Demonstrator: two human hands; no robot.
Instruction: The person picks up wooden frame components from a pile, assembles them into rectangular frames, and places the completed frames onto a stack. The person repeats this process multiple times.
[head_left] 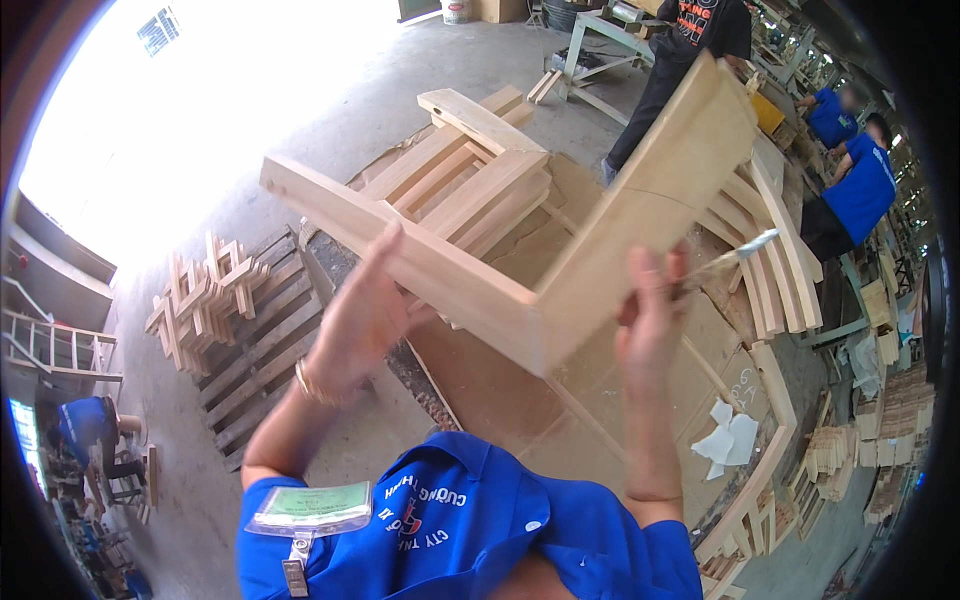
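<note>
An L-shaped wooden frame piece (pixel 640 215) is tilted up in front of me, its two pale boards meeting at a corner near the middle. My left hand (pixel 360 315) is on the left board, thumb along its face and other fingers at the lower edge, partly hidden and blurred. Against the right board's outer edge is my right hand (pixel 650 305), its fingers closed round a slender tool with a pale tip (pixel 758 243). Blur hides the tool's exact kind. Below the corner lies a brown cardboard-covered work surface (pixel 500 400).
Stacked wooden frames (pixel 480 200) lie beyond the piece. Wooden parts (pixel 205 300) rest by a slatted pallet (pixel 265 350) at left. Curved boards (pixel 765 255) and torn white paper (pixel 727 440) are at right. A person in dark clothes (pixel 660 90) stands ahead; others in blue work nearby.
</note>
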